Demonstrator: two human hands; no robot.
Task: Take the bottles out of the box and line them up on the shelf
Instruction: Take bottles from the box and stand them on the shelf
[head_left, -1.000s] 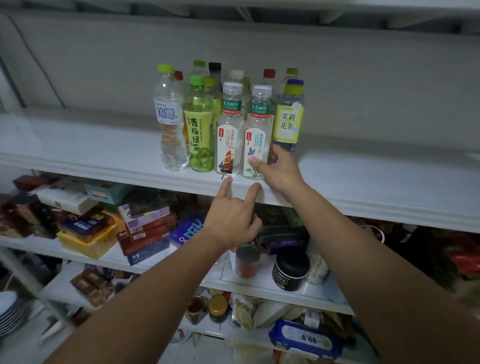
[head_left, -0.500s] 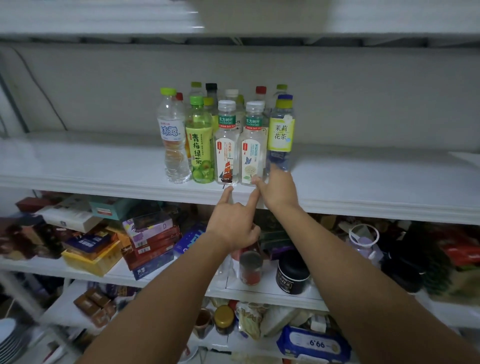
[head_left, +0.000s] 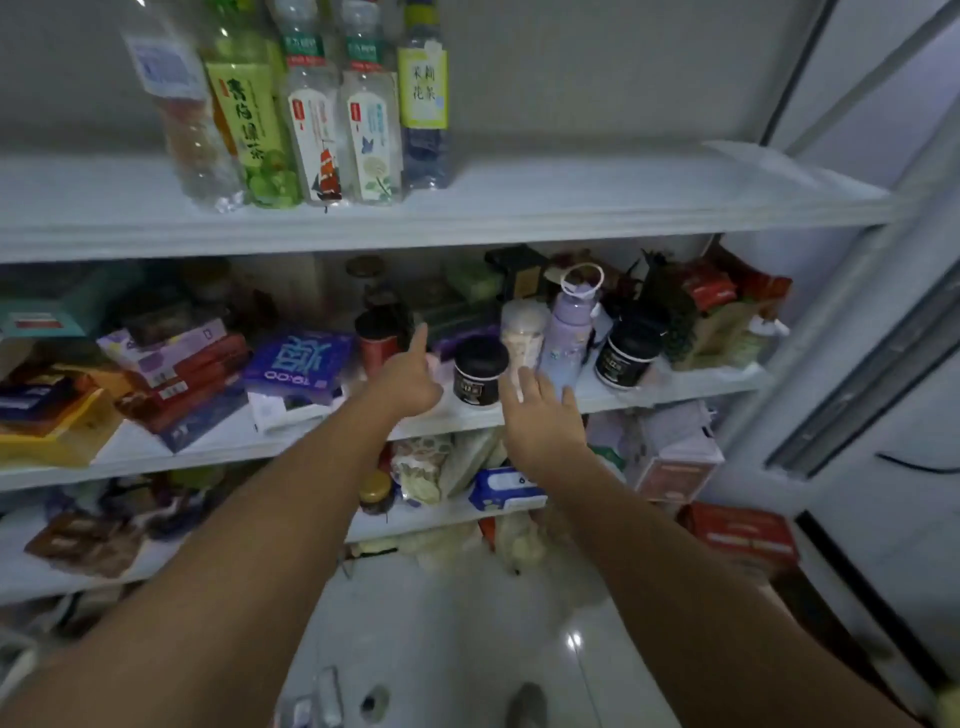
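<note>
Several drink bottles stand in a tight row on the white top shelf (head_left: 571, 208): a clear water bottle (head_left: 192, 130), a green tea bottle (head_left: 249, 124), two white-labelled bottles (head_left: 317, 135) (head_left: 371, 135) and a yellow-labelled one (head_left: 423, 109). Their caps are cut off by the frame's top edge. My left hand (head_left: 405, 382) hangs below that shelf, index finger pointing up, holding nothing. My right hand (head_left: 543, 415) is beside it, fingers spread and empty. Both are well below the bottles. No box is in view.
The middle shelf (head_left: 218, 441) holds stacked flat boxes on the left, black-lidded jars (head_left: 478, 371) (head_left: 626, 353), a lilac flask (head_left: 569, 338) and packets. A lower shelf carries a jar and a blue wipes pack (head_left: 506, 488). White floor lies below, a door frame on the right.
Both hands have come away from the front bottles and dropped below the top shelf. The view has tilted down and swung right, so the bottles now sit at the top left.
</note>
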